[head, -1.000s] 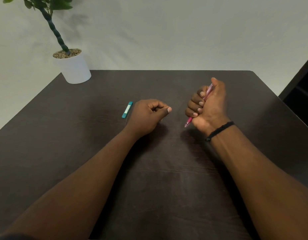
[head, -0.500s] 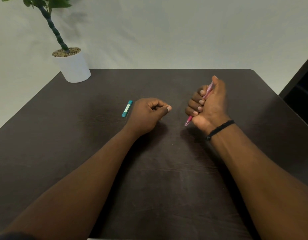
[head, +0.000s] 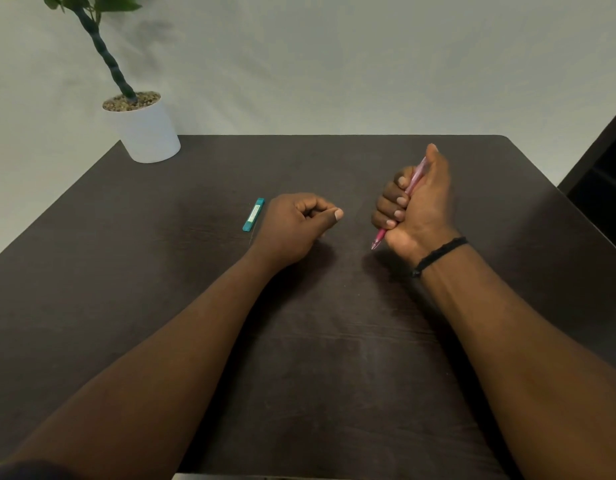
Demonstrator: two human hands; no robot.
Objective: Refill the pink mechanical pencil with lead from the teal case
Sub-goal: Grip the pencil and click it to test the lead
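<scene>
Barely changed over 1 s: right hand (head: 415,206) still fisted around pink pencil (head: 416,174), thumb on top; left hand (head: 296,226) curled, contents unclear, beside teal case (head: 254,214), centre-left; likely clicking lead through

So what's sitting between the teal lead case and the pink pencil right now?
In the head view, only the left hand, curled in a loose fist, lies between the teal case and the pink pencil gripped by the right hand; otherwise bare table.
</scene>
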